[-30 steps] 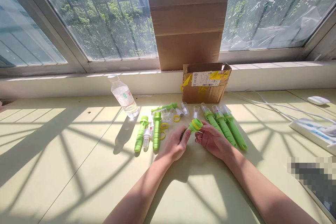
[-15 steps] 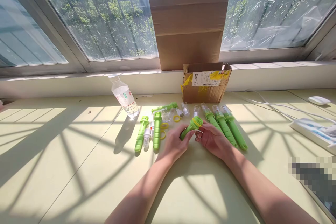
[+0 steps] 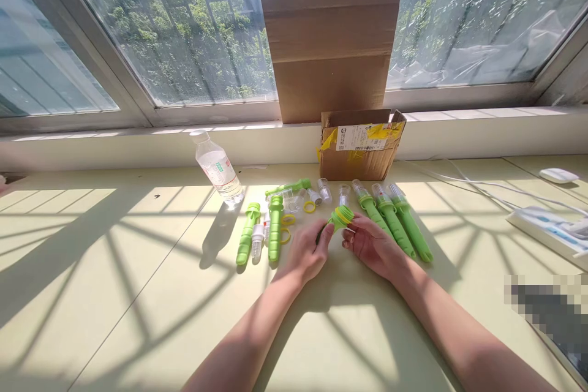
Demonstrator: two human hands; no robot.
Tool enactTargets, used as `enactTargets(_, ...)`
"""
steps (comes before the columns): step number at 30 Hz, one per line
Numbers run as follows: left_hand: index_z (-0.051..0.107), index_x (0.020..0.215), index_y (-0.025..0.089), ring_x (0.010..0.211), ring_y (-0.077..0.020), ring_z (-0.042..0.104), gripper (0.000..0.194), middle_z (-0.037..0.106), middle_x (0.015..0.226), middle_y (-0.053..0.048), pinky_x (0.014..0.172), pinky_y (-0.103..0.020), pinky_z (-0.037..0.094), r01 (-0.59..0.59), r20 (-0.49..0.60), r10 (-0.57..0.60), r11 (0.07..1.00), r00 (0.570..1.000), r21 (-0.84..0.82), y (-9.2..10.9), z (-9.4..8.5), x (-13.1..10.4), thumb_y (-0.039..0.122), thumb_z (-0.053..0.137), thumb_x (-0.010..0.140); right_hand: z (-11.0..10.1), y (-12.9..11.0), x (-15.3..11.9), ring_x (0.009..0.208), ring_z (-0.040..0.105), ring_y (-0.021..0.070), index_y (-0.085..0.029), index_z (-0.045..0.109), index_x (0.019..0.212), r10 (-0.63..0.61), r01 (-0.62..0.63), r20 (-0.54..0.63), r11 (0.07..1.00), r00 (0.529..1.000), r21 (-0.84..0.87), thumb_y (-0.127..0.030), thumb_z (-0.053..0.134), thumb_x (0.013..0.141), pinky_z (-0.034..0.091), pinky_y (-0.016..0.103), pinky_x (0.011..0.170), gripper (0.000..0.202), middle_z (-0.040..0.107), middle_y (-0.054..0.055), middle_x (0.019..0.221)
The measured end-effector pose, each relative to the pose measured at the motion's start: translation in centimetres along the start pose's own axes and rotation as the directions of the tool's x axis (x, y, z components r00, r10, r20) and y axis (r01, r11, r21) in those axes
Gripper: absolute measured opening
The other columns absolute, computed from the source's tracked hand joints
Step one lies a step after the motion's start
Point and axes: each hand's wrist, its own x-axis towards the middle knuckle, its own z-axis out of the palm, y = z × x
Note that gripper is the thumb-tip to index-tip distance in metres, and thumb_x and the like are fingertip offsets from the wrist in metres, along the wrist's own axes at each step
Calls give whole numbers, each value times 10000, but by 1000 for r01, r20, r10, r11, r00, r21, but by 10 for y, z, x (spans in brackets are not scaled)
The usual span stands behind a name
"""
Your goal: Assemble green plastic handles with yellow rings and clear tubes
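Observation:
My left hand (image 3: 310, 251) is wrapped round a green plastic tube (image 3: 339, 220) with a wide threaded neck, tilted up and to the right; its lower part is hidden in the fist. A yellow ring (image 3: 345, 215) sits around that neck. The curled fingers of my right hand (image 3: 372, 244) touch the ring's right edge. Just right of them lie several green tubes (image 3: 397, 229) with clear caps (image 3: 378, 191). To the left, two uncapped green tubes (image 3: 275, 229) flank a clear ribbed cap (image 3: 257, 242) with a white end. Loose yellow rings (image 3: 309, 206) lie behind my left hand.
A water bottle (image 3: 219, 171) stands at the back left. An open cardboard box (image 3: 358, 156) sits against the window ledge. Clear plastic pieces (image 3: 323, 190) and another green tube (image 3: 294, 186) lie before it. A power strip (image 3: 546, 234) with white cables is at the right.
The tube's neck has tipped slightly toward the left and down in my hands. My left thumb has shifted up along the tube. Nothing else on the table has moved.

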Motion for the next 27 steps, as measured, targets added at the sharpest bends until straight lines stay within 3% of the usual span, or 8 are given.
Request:
enactTargets(6, 470, 630, 181, 491, -91, 352, 384, 399, 513, 48, 497, -237, 263, -14, -28, 14, 1000, 1000, -4, 0, -1, 0, 417, 419, 929, 0, -2, -3, 669, 511, 100, -249, 671, 963, 11, -9, 93, 1000, 996, -28, -205, 585, 838, 442, 253, 647, 158, 626, 1, 995)
enactTargets(11, 563, 696, 175, 515, -89, 403, 265, 484, 550, 43, 503, -224, 289, -42, -48, 42, 999, 998, 7, 2, 0, 0, 395, 566, 844, -2, -3, -2, 670, 512, 107, -219, 673, 951, 36, -31, 153, 999, 988, -35, -214, 582, 832, 429, 239, 633, 150, 637, 16, 897)
enactTargets(17, 570, 846, 187, 513, -94, 461, 246, 572, 578, 49, 499, -213, 322, 18, -62, -23, 996, 998, -84, 1, 3, 0, 424, 624, 813, -3, -1, 1, 650, 514, 107, -204, 677, 900, 25, -24, 126, 1000, 992, -6, -226, 598, 813, 420, 230, 610, 119, 637, 10, 823)
enactTargets(23, 661, 896, 199, 677, -143, 591, 240, 681, 768, -5, 613, -243, 419, 8, -169, -3, 1000, 986, 26, -2, 4, 3, 424, 627, 822, -2, -1, 1, 588, 475, 85, -219, 678, 892, 10, -12, 57, 999, 998, 39, -212, 598, 825, 425, 227, 603, 104, 633, -16, 802)
enactTargets(27, 662, 1005, 210, 755, -167, 610, 245, 697, 866, -23, 673, -264, 436, -26, -157, 41, 995, 987, 96, -1, 4, 2, 391, 564, 873, -1, -2, 1, 579, 474, 78, -225, 682, 882, 8, -9, 23, 999, 1000, 38, -206, 636, 811, 428, 225, 597, 87, 624, -29, 781)
